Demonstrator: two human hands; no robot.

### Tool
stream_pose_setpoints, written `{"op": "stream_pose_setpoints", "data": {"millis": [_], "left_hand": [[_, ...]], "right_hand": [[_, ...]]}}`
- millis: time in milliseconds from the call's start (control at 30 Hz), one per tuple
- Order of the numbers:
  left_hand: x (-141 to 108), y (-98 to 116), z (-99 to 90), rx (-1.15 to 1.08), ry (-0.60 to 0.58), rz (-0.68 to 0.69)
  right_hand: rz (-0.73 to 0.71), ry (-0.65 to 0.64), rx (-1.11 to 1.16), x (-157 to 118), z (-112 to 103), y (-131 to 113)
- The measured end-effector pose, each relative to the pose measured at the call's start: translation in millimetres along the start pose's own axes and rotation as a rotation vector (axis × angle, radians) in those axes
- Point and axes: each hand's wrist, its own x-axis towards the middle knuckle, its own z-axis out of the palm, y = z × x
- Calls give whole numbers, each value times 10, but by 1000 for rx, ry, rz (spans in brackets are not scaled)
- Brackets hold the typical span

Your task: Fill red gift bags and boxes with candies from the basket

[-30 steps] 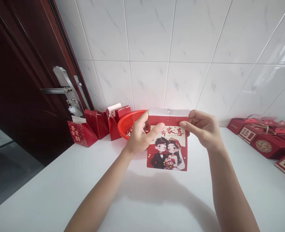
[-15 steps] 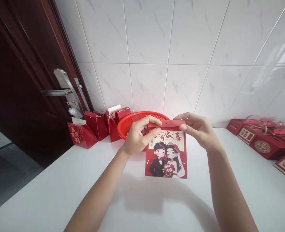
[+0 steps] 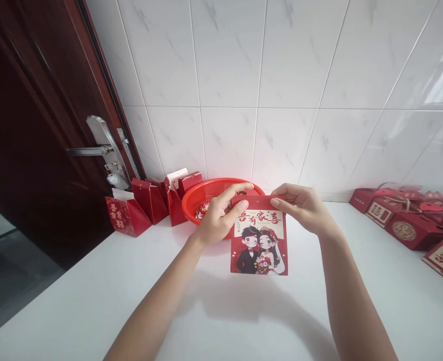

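1. A white tiled wall (image 3: 229,65) with grey veining fills the upper frame.
2. A smooth white surface (image 3: 93,301) spans the lower frame.
3. A dark red wooden door (image 3: 22,100) occupies the upper left, its metal handle facing inward.
4. Red cardboard boxes with cream emblems (image 3: 420,240) crowd the right edge, perhaps grouped to leave working room.
5. A round red plastic basket (image 3: 221,186) sits mid-frame behind the left hand, probably for easy reach.
6. Red folded-paper bags (image 3: 129,220) stand left of the basket (one has a pale flap sticking up), their broad bases likely keeping them upright.
7. The left hand (image 3: 217,218) and right hand (image 3: 307,205) each have a thumb-and-finger grip, closed on opposite upper corners of the packet; this presumably keeps its top edge straight.
8. That flat red paper packet, printed with a cartoon couple (image 3: 236,260), hangs at centre, seemingly above the surface, judging by the shadow.
9. Small wrapped pieces (image 3: 200,211) lie inside the basket, too blurred to identify.
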Motion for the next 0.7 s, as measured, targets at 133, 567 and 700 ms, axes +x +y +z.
{"op": "stream_pose_setpoints", "data": {"millis": [133, 567, 700], "left_hand": [[-42, -106, 39, 17, -17, 1], [-672, -410, -305, 82, 45, -290], [-1085, -621, -219, 108, -101, -409]], "right_hand": [[15, -108, -129, -2, -36, -3], [86, 79, -567, 3, -303, 188], [141, 168, -486, -23, -419, 273]]}}
